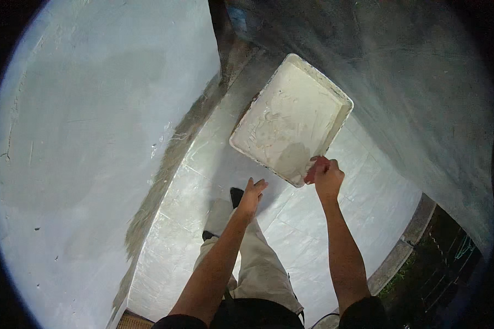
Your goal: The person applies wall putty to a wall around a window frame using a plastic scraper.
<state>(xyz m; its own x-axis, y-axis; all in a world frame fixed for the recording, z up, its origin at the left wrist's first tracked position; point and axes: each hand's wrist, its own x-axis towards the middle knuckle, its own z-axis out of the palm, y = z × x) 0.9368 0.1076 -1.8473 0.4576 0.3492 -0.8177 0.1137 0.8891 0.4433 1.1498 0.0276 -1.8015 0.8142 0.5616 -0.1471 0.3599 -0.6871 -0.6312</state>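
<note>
A rectangular white tray [313,115] with a raised, stained rim lies in front of me. It holds a smooth, cream-coloured paste [296,109], with a greyer patch at its near corner. My right hand [328,181] is closed on a flat reddish piece [316,169], possibly a scraper, beside that near right corner. Fingers cover part of the piece, and I cannot tell whether it touches the rim. Left of there, my left hand [252,197] hangs above the floor near my legs, fingers stretched and apart, holding nothing.
A pale plastered wall [104,120] rises on the left, with a rough grey strip [186,131] along its foot. Pale tiles [302,230] cover the floor under me. A darker grey wall [406,82] stands at the right. A kerb edge [392,263] borders dark ground at the lower right.
</note>
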